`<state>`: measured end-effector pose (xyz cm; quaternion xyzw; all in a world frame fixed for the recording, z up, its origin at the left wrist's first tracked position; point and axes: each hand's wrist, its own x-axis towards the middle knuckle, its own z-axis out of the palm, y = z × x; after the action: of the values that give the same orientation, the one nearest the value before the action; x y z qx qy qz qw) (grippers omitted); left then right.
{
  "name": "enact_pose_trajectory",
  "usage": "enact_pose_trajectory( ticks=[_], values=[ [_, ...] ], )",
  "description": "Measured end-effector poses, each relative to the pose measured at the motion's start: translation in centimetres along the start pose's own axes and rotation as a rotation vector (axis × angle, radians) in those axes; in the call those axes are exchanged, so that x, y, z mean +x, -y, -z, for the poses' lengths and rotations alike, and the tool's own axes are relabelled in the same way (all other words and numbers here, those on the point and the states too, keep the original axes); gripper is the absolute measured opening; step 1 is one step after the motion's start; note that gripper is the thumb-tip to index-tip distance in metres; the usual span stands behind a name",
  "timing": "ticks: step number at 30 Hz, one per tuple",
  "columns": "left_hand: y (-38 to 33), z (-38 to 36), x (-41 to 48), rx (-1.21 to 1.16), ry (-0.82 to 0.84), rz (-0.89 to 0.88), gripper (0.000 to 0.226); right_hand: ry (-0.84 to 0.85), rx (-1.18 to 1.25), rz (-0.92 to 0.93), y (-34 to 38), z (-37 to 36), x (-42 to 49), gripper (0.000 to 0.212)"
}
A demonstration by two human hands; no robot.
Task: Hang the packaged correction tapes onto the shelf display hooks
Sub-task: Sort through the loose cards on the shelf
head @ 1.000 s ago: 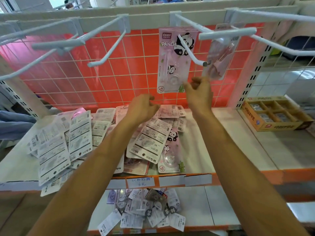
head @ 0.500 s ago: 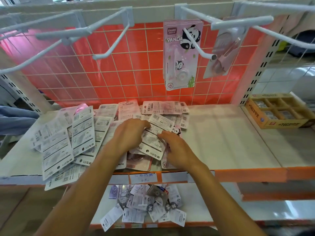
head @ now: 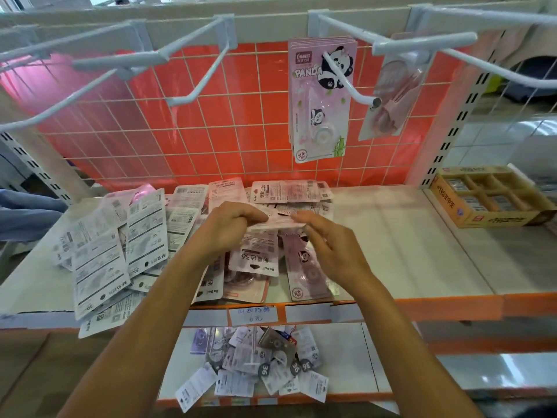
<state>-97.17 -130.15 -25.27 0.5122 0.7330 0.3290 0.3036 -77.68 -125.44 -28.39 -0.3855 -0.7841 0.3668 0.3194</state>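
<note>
Lifting a pack (head: 278,225) newly off the pile (head: 99,251), left hand (head: 229,229) and right hand (head: 330,251) pinching its ends

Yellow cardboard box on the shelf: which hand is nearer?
Right. The right hand is over the pack pile, well left of the yellow cardboard box; the left hand is farther left.

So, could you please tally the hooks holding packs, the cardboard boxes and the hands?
Hooks holding packs: 2
Cardboard boxes: 1
Hands: 2
Total: 5
</note>
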Motion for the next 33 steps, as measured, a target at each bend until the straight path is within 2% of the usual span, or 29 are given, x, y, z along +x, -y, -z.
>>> enact_pose_trajectory(
  ticks=[2, 4, 13, 17, 22, 28, 33],
  values=[
    [-0.4, -0.2, -0.3, -0.257, 0.043, 0.043, 0.045, -0.145, 0.088, -0.019, 0.3, 0.7, 0.3, 0.026],
    [-0.5, -0.4, -0.4, -0.36, 0.073, 0.023, 0.043, -0.239, 0.12, -0.023, 0.5, 1.1, 0.4, 0.025],
    [-1.4, -2.0, -0.3, -0.234, 0.037, -0.166, 0.041, -0.425, 0.27, -0.087, 0.9, 2.4, 0.6, 0.025],
    [-1.5, -2.7, 0.0, -0.237, 0.046, -0.193, 0.043, -0.485, 0.304, -0.087, 1.0, 3.2, 0.8, 0.023],
    [-1.4, -3.5, 0.6, -0.212, 0.012, -0.206, 0.03, -0.57, 0.386, -0.079, 1.0, 3.9, 1.1, 0.029],
    [-2.2, -3.8, 0.7, -0.256, -0.015, -0.252, 0.014, -0.599, 0.518, -0.063, 1.8, 3.9, 1.1, 0.023],
    [-2.3, -3.9, 0.4, -0.182, 0.039, -0.246, 0.019, -0.635, 0.486, -0.09, 1.8, 4.2, 1.2, 0.022]
  ],
)
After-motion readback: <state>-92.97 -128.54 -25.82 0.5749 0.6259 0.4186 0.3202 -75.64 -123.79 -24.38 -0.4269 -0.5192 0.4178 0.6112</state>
